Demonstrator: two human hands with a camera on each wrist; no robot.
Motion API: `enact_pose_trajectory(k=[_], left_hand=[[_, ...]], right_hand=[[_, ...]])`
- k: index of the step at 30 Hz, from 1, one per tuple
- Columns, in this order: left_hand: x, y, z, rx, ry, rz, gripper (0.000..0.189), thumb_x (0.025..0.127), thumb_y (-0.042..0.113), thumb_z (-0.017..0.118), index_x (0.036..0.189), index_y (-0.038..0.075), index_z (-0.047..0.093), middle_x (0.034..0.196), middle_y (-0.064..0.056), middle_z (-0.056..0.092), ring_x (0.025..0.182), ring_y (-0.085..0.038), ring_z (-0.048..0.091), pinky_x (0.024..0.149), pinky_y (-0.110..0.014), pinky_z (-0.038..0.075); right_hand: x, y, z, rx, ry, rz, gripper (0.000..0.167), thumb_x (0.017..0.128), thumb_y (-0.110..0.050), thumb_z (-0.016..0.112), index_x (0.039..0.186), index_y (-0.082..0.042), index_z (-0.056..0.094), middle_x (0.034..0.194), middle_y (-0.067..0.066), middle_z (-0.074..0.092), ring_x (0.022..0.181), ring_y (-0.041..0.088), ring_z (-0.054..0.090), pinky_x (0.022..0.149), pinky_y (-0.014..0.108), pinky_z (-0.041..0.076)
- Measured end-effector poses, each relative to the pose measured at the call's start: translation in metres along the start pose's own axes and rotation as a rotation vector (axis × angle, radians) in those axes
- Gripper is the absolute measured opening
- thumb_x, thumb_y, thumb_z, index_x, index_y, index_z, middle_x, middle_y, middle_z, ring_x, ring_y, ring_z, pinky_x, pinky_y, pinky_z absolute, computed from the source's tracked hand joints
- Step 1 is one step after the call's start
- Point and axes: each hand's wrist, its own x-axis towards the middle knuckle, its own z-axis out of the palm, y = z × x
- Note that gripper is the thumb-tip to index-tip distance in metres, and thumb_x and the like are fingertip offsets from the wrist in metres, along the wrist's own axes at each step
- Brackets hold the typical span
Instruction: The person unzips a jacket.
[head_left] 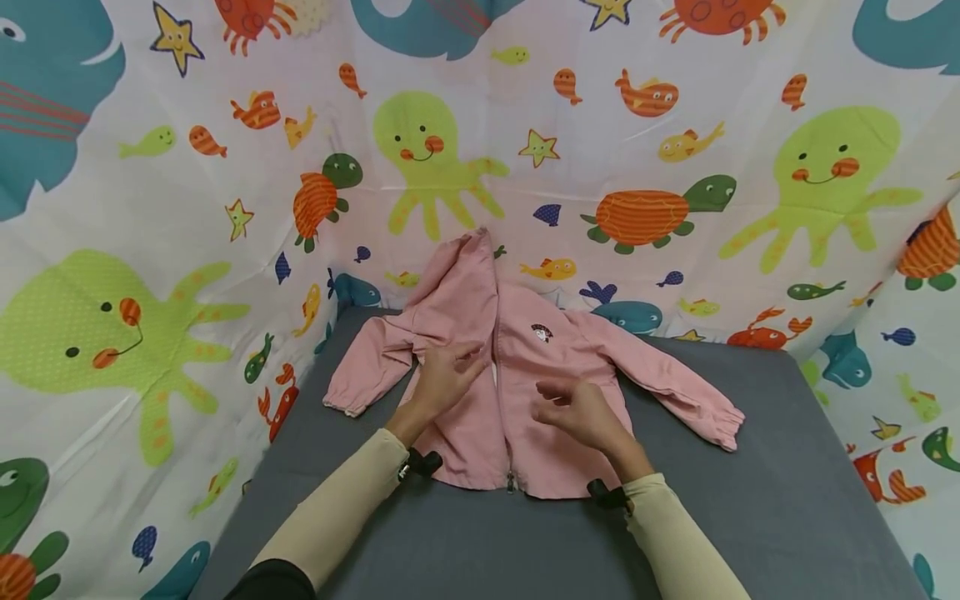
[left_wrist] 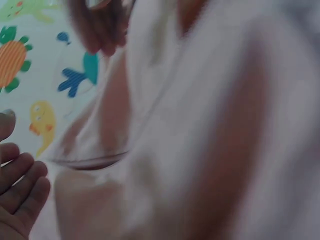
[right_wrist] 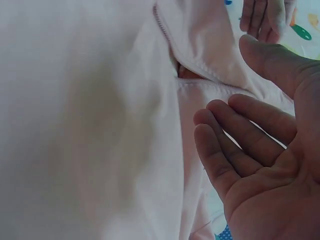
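A pink hooded jacket (head_left: 457, 433) lies spread on a grey surface, its sleeves out to both sides and its hood pointing toward the back. A zipper runs down its front, with the pull (head_left: 512, 482) at the hem; a narrow gap shows partway along. My left hand (head_left: 448, 379) is over the jacket's left half, fingers loosely extended and holding nothing. Over the other half, below a small dark print (head_left: 542, 332), my right hand (head_left: 577, 408) has relaxed fingers. In the right wrist view, the right palm (right_wrist: 265, 195) is bare beside the pink cloth (right_wrist: 165, 150).
The grey tabletop (head_left: 480, 542) extends in front of the jacket and to both sides. A white curtain (head_left: 480, 200) printed with sea animals hangs behind and around it. The jacket's hood (head_left: 457, 267) leans against the curtain at the back.
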Motion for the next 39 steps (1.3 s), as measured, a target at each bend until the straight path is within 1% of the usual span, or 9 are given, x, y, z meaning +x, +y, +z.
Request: enact_pose_trajectory(k=[7,10,14,16,20,26,31,34,39], left_hand=[[-0.045,0.004,0.01,0.063,-0.265,0.027,0.036,0.094,0.022,0.088,0.121,-0.002,0.081,0.116,-0.016,0.083,0.108,-0.032,0.079,0.094,-0.05,0.063],[-0.063,0.006,0.016,0.125,-0.389,0.06,0.035,0.093,0.03,0.089,0.111,0.001,0.081,0.105,-0.011,0.081,0.097,-0.026,0.075,0.09,-0.043,0.06],[-0.082,0.012,0.025,0.269,-0.527,0.106,0.056,0.089,0.05,0.088,0.117,0.002,0.078,0.124,-0.014,0.076,0.119,-0.029,0.069,0.106,-0.045,0.056],[-0.09,0.019,0.029,0.317,-0.573,0.112,0.071,0.087,0.056,0.088,0.129,0.0,0.075,0.143,-0.019,0.069,0.141,-0.039,0.059,0.12,-0.051,0.049],[-0.101,0.027,0.037,0.297,-0.552,0.167,0.072,0.084,0.053,0.092,0.129,0.0,0.075,0.147,-0.023,0.066,0.143,-0.044,0.056,0.118,-0.053,0.05],[-0.105,0.029,0.048,0.16,-0.471,0.287,0.028,0.084,0.029,0.094,0.101,0.009,0.084,0.135,-0.016,0.073,0.13,-0.035,0.064,0.112,-0.05,0.053],[-0.105,0.033,0.051,0.14,-0.436,0.305,0.01,0.09,0.017,0.09,0.094,0.011,0.084,0.128,-0.011,0.076,0.125,-0.029,0.067,0.111,-0.043,0.053],[-0.106,0.036,0.052,0.118,-0.425,0.349,0.006,0.093,0.008,0.086,0.098,0.008,0.085,0.12,-0.01,0.077,0.12,-0.028,0.069,0.109,-0.041,0.055],[-0.107,0.038,0.051,0.117,-0.455,0.434,0.007,0.093,0.003,0.084,0.1,0.006,0.085,0.112,-0.008,0.077,0.115,-0.026,0.071,0.106,-0.038,0.057]], right_hand=[[0.0,0.006,0.014,-0.122,-0.098,-0.08,0.055,0.092,-0.031,0.09,0.137,-0.003,0.076,0.134,0.014,0.078,0.122,0.037,0.074,0.1,0.055,0.062],[-0.001,0.01,0.021,-0.194,-0.146,-0.149,0.057,0.089,-0.03,0.093,0.135,-0.001,0.076,0.136,0.015,0.077,0.126,0.037,0.072,0.107,0.057,0.058],[-0.001,0.017,0.031,-0.296,-0.164,-0.206,0.06,0.085,-0.03,0.095,0.133,0.0,0.076,0.146,0.021,0.069,0.138,0.042,0.064,0.117,0.059,0.05],[-0.002,0.019,0.034,-0.342,-0.148,-0.214,0.06,0.084,-0.03,0.095,0.132,0.0,0.076,0.149,0.025,0.066,0.14,0.046,0.06,0.118,0.06,0.048],[-0.008,0.02,0.04,-0.386,-0.101,-0.226,0.051,0.085,-0.027,0.094,0.126,-0.001,0.079,0.143,0.023,0.069,0.134,0.044,0.059,0.115,0.058,0.049],[-0.012,0.019,0.042,-0.379,-0.04,-0.309,0.023,0.088,-0.016,0.09,0.106,-0.002,0.085,0.127,0.018,0.076,0.118,0.039,0.065,0.102,0.056,0.055],[-0.007,0.019,0.044,-0.385,-0.015,-0.371,0.003,0.091,-0.01,0.087,0.091,-0.008,0.085,0.11,0.01,0.081,0.102,0.03,0.072,0.093,0.047,0.06],[-0.004,0.019,0.041,-0.33,0.004,-0.312,0.008,0.093,-0.008,0.085,0.087,-0.013,0.082,0.093,0.001,0.079,0.083,0.018,0.071,0.078,0.037,0.061],[0.007,0.018,0.022,-0.243,0.205,-0.145,0.011,0.096,-0.009,0.08,0.087,-0.013,0.08,0.08,-0.004,0.075,0.07,0.008,0.064,0.067,0.032,0.055]])
